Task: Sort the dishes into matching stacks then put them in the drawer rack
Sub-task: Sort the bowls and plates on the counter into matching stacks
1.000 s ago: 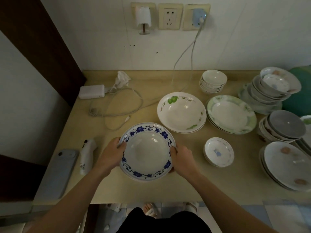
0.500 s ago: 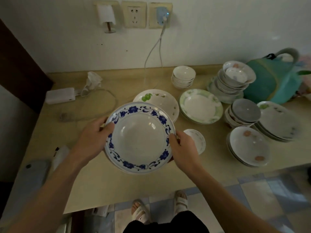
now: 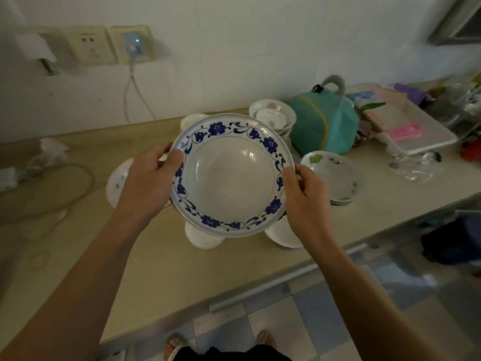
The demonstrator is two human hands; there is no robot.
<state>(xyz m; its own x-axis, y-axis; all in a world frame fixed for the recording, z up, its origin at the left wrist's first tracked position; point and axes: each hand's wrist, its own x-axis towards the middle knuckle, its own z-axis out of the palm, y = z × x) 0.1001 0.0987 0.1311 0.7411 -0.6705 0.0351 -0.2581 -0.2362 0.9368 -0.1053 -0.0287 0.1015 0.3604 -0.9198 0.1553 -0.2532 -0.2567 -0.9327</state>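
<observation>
A: Item one, as listed?

B: One deep plate (image 3: 233, 175), white with a ring of blue flowers round the rim. It is held up above the counter (image 3: 161, 256), tilted toward the camera, in front of the other dishes.

A: How is it gripped?

B: It is clasped at two opposite edges. The left hand (image 3: 148, 183) is curled round the left rim, thumb laid on the blue border, fingers tucked behind. The right hand (image 3: 304, 199) is curled round the right rim, thumb tip at the edge, fingers hidden underneath.

A: What else is entered for the counter?

B: A stack of white plates with a green leaf mark (image 3: 333, 175) is noted to the right of the held plate. A pile of small bowls (image 3: 273, 117) is seen behind it, just beside a teal bag (image 3: 325, 126) with a grey handle. Parts of white dishes (image 3: 203, 237) are seen under the plate's lower edge, and another (image 3: 117, 181) behind the left hand.

A: And the wall?

B: A row of sockets (image 3: 88, 46) is recorded at upper left, with a charger (image 3: 134, 44) plugged in and its cable (image 3: 135, 100) hung down to the counter.
</observation>
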